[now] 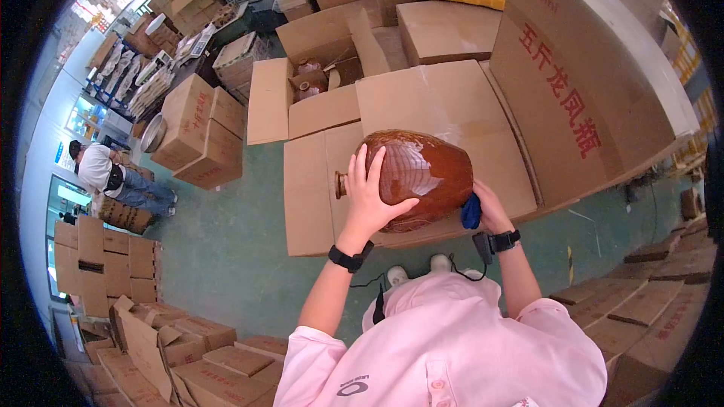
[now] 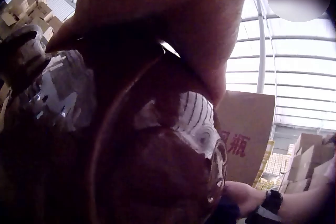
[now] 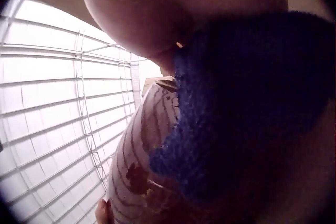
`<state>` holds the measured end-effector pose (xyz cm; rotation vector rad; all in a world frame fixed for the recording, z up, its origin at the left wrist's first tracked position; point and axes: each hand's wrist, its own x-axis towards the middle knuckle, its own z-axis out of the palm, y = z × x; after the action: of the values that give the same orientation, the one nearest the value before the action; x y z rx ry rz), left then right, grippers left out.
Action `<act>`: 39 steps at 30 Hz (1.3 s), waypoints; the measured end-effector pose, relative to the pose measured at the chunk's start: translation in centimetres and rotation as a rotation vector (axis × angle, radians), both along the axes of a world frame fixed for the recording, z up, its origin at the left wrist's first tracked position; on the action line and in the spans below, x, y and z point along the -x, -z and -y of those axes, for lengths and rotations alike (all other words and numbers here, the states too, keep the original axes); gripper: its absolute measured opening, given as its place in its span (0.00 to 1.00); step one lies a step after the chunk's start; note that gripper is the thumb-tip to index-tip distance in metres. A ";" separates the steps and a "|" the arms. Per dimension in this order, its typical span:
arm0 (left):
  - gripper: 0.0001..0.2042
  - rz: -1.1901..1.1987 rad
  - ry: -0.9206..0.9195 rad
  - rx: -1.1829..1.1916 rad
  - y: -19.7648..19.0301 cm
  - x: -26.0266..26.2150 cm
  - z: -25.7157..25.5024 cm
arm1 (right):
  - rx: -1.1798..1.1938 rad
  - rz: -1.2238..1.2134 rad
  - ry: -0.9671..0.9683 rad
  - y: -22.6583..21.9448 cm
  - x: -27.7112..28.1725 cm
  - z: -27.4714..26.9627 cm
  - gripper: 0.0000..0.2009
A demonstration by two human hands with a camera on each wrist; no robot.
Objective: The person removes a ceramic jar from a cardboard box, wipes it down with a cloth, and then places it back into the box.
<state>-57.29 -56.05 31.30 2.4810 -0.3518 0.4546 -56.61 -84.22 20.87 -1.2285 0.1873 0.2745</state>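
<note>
A glossy brown glazed jar (image 1: 441,169) lies on its side over the cardboard box in front of me, its narrow neck (image 1: 341,185) to the left. My left hand (image 1: 369,200) grips the shoulder end, fingers spread over the top and thumb along the near side. At the base end, my right hand (image 1: 494,211) holds a dark blue cloth (image 1: 471,212) against the jar. The right wrist view has this fuzzy cloth (image 3: 205,124) close up, hiding much of the jar. From the left wrist, the jar's ribbed, shiny body (image 2: 121,150) fills the lower part.
Under the jar spread the flaps of a large carton (image 1: 445,102). A tall printed carton (image 1: 581,90) stands at right. Behind, an open box (image 1: 320,113) contains brown jars. Stacked cartons (image 1: 204,354) line the lower left; another person (image 1: 113,173) stands farther left.
</note>
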 end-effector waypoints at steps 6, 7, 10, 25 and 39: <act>0.53 -0.012 0.006 -0.002 0.0 0.1 -0.1 | -0.106 0.006 0.026 -2.8 0.6 1.0 0.19; 0.53 -0.021 0.005 -0.005 -0.2 0.2 -0.1 | -0.117 0.040 0.026 -3.3 0.5 1.1 0.19; 0.53 -0.015 0.005 -0.017 -0.2 0.4 0.0 | -0.155 0.122 0.039 -4.1 -0.6 1.2 0.19; 0.53 0.001 -0.049 -0.034 -0.1 0.9 0.6 | -0.128 0.005 -0.060 0.1 -2.7 0.1 0.20; 0.53 -0.003 -0.011 -0.010 -0.1 0.4 -0.1 | -0.275 0.125 0.032 -3.8 -1.4 2.5 0.20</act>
<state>-57.65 -55.97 31.38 2.4940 -0.3396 0.4542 -55.24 -86.69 24.67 -0.9653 0.0585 0.1875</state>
